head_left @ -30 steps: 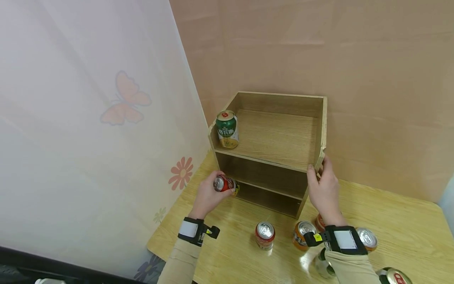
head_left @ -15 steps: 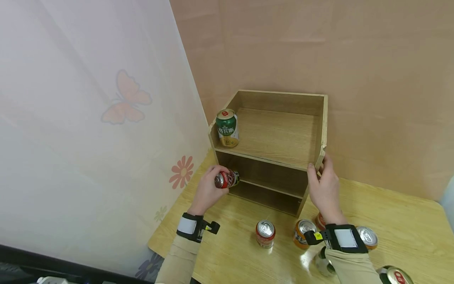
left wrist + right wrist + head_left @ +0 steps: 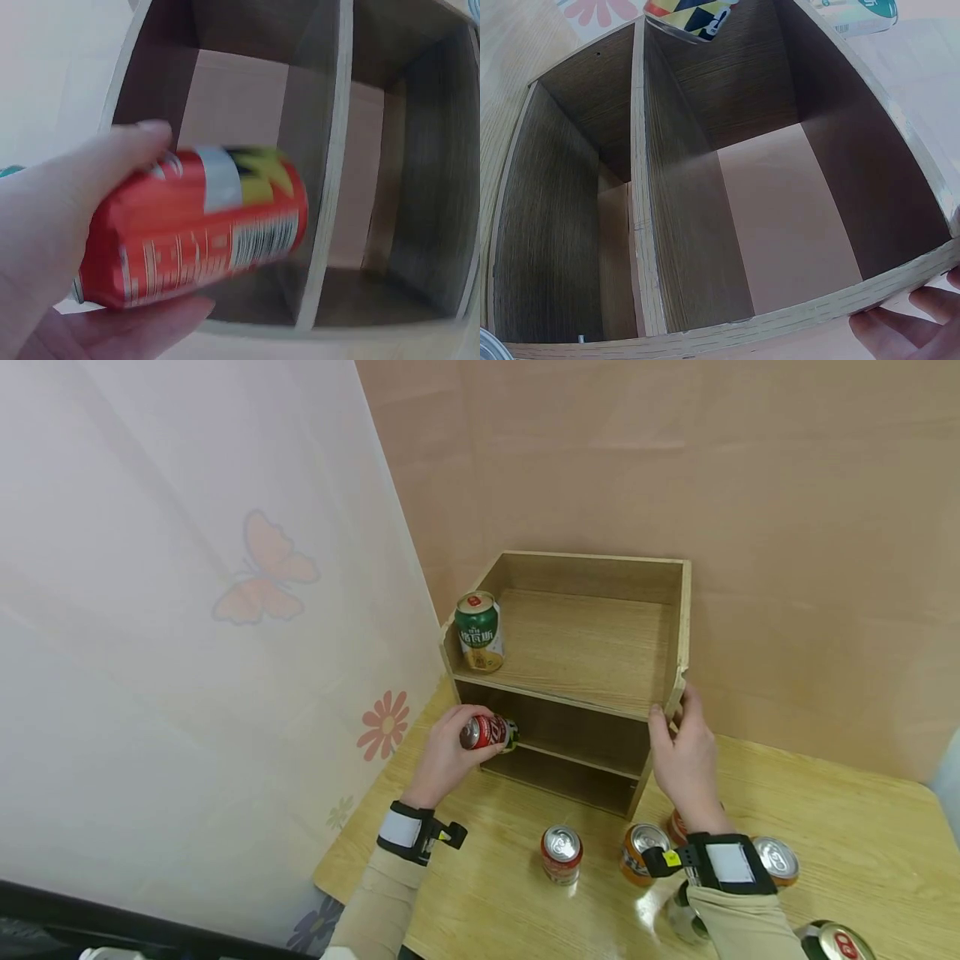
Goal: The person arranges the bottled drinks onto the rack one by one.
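A red soda can (image 3: 486,732) is gripped in my left hand (image 3: 441,758), tilted well over on its side. Its far end, with a yellow and black pattern, points into the middle opening of the wooden shelf unit (image 3: 551,688) at the left. The left wrist view shows the red can (image 3: 195,225) between thumb and fingers, in front of the shelf divider (image 3: 330,165). My right hand (image 3: 684,760) holds the unit's right side panel near the front corner, thumb in front. A green and white can (image 3: 480,633) stands on the unit's top at the left.
On the tabletop (image 3: 480,877) before the unit stands a red can (image 3: 562,855). An orange can (image 3: 643,853) and several others cluster around my right wrist, some partly hidden. A patterned wall (image 3: 300,710) borders the left side.
My left hand has lifted the red can slightly and moved it right, from the lower opening's level to the middle opening. The right hand stays on the side panel.
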Demonstrator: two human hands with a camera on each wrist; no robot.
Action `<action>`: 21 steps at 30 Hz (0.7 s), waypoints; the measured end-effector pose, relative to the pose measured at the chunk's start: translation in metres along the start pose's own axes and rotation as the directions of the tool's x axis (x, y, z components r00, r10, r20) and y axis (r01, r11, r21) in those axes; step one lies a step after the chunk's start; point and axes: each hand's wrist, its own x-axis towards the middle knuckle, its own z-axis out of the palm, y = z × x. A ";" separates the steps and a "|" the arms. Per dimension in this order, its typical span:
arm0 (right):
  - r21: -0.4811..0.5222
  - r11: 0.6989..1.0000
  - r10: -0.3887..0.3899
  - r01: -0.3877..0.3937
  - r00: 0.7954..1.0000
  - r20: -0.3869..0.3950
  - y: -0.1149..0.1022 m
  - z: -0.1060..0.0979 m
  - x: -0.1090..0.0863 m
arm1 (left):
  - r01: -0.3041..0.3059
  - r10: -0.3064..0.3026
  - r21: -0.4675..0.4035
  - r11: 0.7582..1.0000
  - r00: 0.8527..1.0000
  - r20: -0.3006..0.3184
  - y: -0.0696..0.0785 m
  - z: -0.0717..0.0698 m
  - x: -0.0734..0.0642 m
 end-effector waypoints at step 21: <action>-0.008 1.000 0.007 -0.007 1.000 0.000 0.000 0.001 -0.001 | -0.083 0.079 0.062 0.995 0.995 0.052 0.001 -0.004 0.012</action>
